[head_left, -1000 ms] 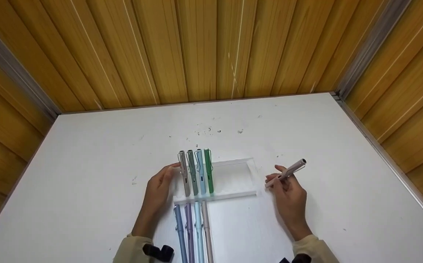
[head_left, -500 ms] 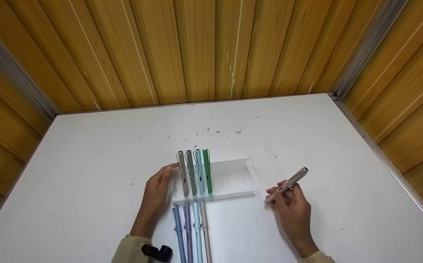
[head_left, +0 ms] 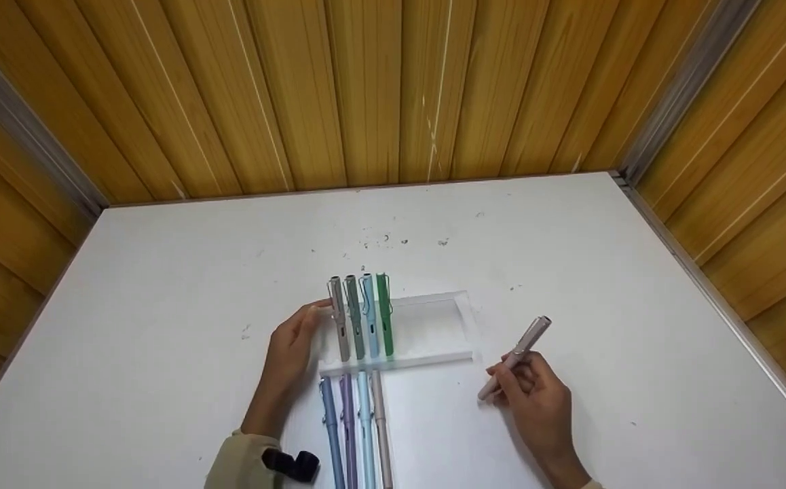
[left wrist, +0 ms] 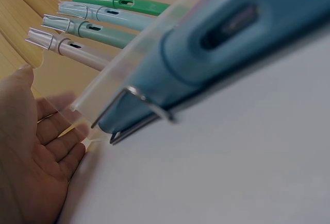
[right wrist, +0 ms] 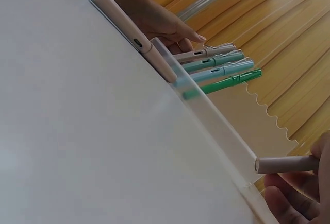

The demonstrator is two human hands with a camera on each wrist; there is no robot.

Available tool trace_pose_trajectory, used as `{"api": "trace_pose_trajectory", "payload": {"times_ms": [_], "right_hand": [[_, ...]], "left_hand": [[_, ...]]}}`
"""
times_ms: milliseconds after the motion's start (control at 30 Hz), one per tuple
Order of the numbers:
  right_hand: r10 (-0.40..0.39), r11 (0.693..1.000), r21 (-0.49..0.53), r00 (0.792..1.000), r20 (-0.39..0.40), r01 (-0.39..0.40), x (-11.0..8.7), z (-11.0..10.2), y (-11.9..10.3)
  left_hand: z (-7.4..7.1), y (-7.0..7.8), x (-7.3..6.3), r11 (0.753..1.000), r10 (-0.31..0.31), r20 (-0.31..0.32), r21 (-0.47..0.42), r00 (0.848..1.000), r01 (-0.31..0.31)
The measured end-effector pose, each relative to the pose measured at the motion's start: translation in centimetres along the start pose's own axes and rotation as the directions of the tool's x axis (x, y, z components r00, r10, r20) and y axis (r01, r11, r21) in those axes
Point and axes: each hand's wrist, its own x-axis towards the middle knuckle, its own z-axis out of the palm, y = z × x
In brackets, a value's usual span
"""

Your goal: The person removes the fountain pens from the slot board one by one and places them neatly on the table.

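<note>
My left hand [head_left: 292,343] grips the left end of a clear pen stand [head_left: 434,360], with its fingers curled behind the plastic in the left wrist view. Four slots' worth of capped pens lean there side by side: a grey-brown pen [head_left: 339,326], a grey-green pen [head_left: 355,322], a light blue pen [head_left: 370,322] and a green pen [head_left: 385,322]. Right of the stand, my right hand [head_left: 539,401] pinches a pinkish-grey pen [head_left: 532,336] between thumb and fingers, its clip end tilted up and away. In the right wrist view, that pen's blunt end [right wrist: 278,164] overlaps the stand's near corner.
In front of the stand lie a dark blue pen [head_left: 330,421], a purple pen [head_left: 349,421], a pale blue pen [head_left: 366,421] and a beige pen [head_left: 381,421], pointing toward me. The white table [head_left: 182,326] meets wood-patterned walls [head_left: 372,95] behind and at both sides.
My right hand has moved nearer to me, first rightward and then back left, and its pen now points more steeply upward. The left hand, stand and leaning pens keep their places.
</note>
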Motion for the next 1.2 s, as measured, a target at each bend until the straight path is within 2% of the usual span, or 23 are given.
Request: {"api": "trace_pose_trajectory", "payload": {"times_ms": [200,367,533,933,1200], "right_hand": [[-0.013,0.997,0.071,0.998,0.061,0.008,-0.7,0.6,-0.3],[-0.025,0.996,0.091,0.996,0.084,0.018,-1.1,1.0,-0.4],[-0.015,0.998,0.060,0.994,0.110,0.009,-1.4,1.6,-0.6],[0.017,0.997,0.067,0.975,0.220,-0.033,-2.1,3.6,-1.3],[-0.015,0.998,0.059,0.958,0.285,-0.002,-2.4,5.1,-1.4]], "left_hand": [[0.0,0.0,0.1,1.000,0.006,0.000,0.007,1.000,-0.006],[0.0,0.0,0.3,1.000,0.016,0.002,0.009,1.000,-0.016],[0.0,-0.1,0.2,1.000,0.010,0.003,0.005,1.000,-0.010],[0.0,-0.2,0.2,1.000,0.013,0.003,0.013,1.000,-0.013],[0.0,-0.1,0.2,1.000,0.019,0.001,0.014,1.000,-0.019]]}}
